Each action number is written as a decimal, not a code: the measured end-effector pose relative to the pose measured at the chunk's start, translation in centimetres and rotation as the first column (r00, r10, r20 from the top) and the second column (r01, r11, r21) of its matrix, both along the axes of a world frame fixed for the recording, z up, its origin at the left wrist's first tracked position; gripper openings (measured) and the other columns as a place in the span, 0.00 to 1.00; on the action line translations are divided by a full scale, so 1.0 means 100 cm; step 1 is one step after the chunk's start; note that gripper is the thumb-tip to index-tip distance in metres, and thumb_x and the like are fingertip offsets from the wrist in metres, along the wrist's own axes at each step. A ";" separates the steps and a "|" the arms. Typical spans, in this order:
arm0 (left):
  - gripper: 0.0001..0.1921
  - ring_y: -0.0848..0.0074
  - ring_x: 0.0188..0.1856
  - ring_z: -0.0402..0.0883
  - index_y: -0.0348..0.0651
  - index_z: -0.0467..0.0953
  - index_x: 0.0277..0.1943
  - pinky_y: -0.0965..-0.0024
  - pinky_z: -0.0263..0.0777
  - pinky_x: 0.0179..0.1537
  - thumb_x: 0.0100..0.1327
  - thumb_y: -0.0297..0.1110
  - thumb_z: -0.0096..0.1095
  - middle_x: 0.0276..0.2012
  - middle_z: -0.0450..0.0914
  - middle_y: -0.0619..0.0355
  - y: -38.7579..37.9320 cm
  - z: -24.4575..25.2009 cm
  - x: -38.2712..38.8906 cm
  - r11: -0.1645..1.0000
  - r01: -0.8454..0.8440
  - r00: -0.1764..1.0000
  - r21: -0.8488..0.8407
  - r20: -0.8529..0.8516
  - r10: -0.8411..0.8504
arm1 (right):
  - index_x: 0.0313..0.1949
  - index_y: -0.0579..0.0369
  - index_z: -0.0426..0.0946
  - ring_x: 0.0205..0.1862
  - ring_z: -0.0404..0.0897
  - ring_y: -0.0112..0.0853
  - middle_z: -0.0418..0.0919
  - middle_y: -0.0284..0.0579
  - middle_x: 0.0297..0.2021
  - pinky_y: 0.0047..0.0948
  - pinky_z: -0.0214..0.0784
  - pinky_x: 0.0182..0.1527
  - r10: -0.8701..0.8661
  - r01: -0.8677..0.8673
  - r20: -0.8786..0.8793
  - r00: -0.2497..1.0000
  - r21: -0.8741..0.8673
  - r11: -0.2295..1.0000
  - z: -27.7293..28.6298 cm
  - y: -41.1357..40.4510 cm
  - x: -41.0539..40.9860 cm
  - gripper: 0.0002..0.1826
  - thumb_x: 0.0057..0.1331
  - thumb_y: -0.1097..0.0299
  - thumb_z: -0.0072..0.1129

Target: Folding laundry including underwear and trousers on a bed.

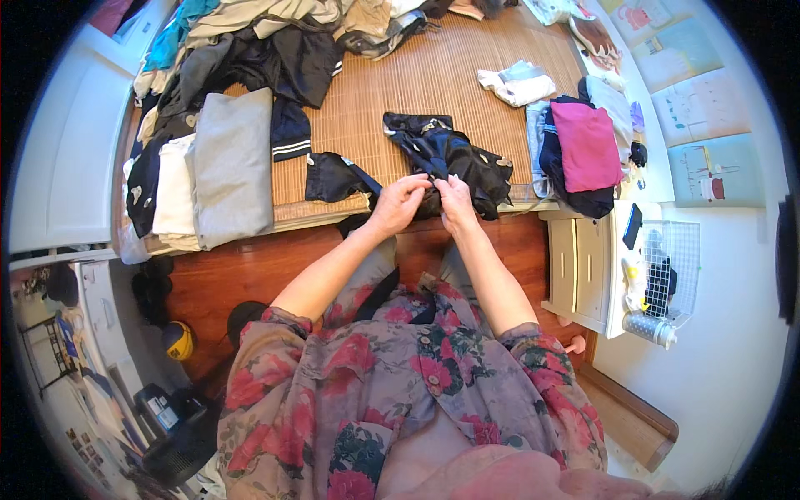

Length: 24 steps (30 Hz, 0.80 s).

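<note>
Near the front edge of a bed with a bamboo mat [362,94], my left hand [401,201] and my right hand [455,199] come close together, fingertips pinching part of a black garment [478,164]. Light patches or prints dot its dark, crumpled cloth, which spreads over the mat beyond and beside my right hand. One dark sleeve or leg [334,177] reaches out to the left of my left hand. The exact spot pinched is partly hidden by the fingers.
On the left lie folded grey cloth [232,169], folded white cloth [174,187] and a heap of dark clothes [275,62]. A folded pink garment [587,147] tops a stack at right; white cloth [517,84] lies behind. A white cabinet [581,269] stands right, a ball [178,340] on the floor left.
</note>
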<state>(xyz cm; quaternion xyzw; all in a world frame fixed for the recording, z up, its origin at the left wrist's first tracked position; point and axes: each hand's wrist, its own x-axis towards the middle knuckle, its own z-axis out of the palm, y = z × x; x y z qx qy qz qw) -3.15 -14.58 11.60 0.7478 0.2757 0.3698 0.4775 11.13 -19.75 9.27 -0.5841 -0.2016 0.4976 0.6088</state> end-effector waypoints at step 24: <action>0.12 0.81 0.35 0.78 0.33 0.80 0.38 0.76 0.71 0.41 0.50 0.21 0.55 0.31 0.83 0.59 0.087 0.189 -0.078 0.991 0.018 0.999 0.131 -0.053 -0.012 | 0.39 0.64 0.76 0.33 0.77 0.26 0.80 0.42 0.30 0.25 0.69 0.38 0.362 -0.503 0.737 0.571 -0.035 0.864 0.252 -0.068 0.058 0.13 0.55 0.71 0.60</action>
